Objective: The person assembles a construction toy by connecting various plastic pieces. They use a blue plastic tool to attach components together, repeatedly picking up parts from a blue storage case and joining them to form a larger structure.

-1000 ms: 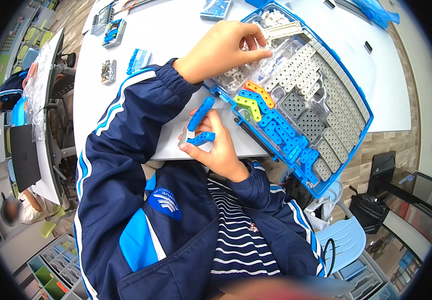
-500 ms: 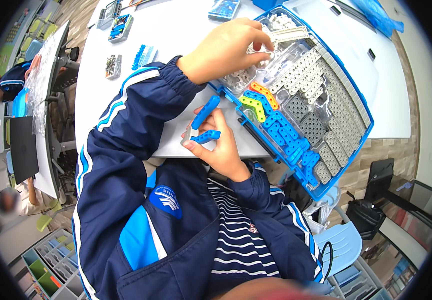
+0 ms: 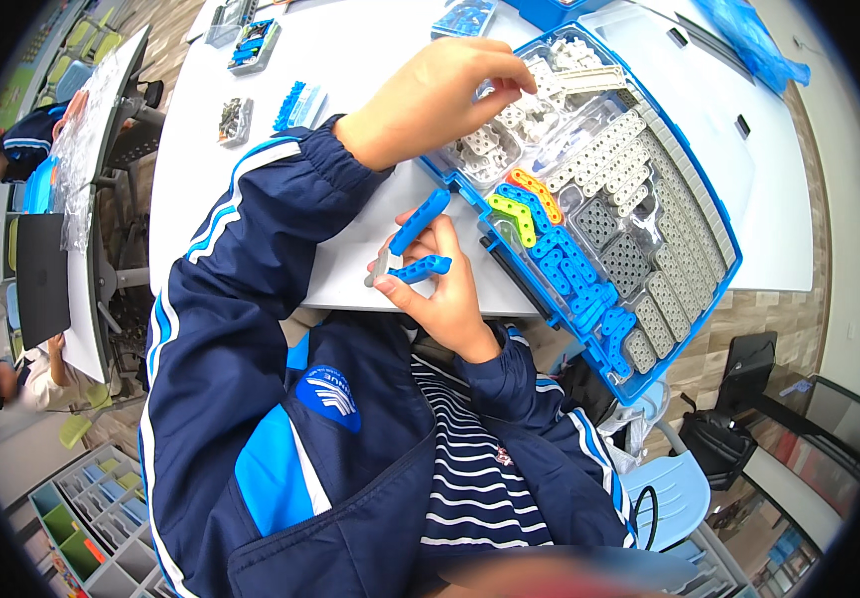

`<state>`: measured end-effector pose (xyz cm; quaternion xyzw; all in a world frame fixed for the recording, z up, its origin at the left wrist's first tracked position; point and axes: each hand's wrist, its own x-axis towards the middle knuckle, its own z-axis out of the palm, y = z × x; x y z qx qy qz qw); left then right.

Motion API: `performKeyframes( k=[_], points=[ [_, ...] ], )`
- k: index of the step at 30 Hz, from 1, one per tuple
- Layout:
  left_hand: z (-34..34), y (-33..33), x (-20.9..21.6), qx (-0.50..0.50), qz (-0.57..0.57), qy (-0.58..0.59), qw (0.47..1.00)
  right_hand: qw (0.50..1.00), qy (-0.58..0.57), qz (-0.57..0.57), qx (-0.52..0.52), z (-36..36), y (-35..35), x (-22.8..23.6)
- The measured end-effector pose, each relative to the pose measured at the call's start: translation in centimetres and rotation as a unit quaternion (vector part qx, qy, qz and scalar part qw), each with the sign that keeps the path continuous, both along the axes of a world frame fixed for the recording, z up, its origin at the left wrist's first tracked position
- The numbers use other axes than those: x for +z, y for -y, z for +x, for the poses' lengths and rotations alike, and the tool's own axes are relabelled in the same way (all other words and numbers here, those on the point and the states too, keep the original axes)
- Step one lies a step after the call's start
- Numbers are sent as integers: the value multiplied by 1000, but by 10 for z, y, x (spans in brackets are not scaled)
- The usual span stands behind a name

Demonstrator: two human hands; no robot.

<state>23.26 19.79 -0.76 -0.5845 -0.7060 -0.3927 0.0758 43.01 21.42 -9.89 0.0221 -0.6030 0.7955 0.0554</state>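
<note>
Over the near left corner of an open blue parts case point(image 3: 604, 374), my left hand point(image 3: 440, 100) is bent in a pinch, thumb and forefinger close together. Anything between its fingertips is too small to make out. Several small white connector pieces point(image 3: 485, 149) lie in clear compartments just below and beside it. My right hand point(image 3: 445, 299) grips a small building-block assembly above the table edge. Two blue arms point(image 3: 420, 221) stick out of its grey and white base point(image 3: 382, 267), one longer and raised. My right thumb presses near the base.
The case also holds grey beams point(image 3: 694, 224), dark grey plates point(image 3: 627, 259), blue angled beams point(image 3: 562, 261) and a lime beam point(image 3: 515, 217). On the white table point(image 3: 350, 274) stand small boxes of parts point(image 3: 253, 45). A blue chair point(image 3: 669, 493) stands at the lower right.
My left hand has drawn back slightly left, uncovering more of the white pieces. The assembly in my right hand has shifted a little to the right in the picture.
</note>
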Motion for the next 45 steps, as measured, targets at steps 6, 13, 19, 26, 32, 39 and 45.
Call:
performKeyframes(
  k=[6,13,19,26,32,39,45],
  points=[
    [7,-26,-2,-64,-60,-112,990,1000,6,-13,-19,0,2,0],
    [12,-54,-8,-41,-155,-198,967,999,-19,-30,-40,1,3,3],
    [5,-55,4,-68,-131,-143,979,999,-6,-29,-26,1,2,1],
    [-10,7,44,-73,-95,5,993,999,7,-32,16,1,-2,2],
    [3,31,17,-45,-161,136,976,999,16,-38,31,0,-3,4],
    [15,24,-5,-42,-106,48,992,998,8,-60,-14,0,2,3],
    [20,28,-4,-52,-123,52,990,998,8,-58,-10,-1,2,4]
  ],
)
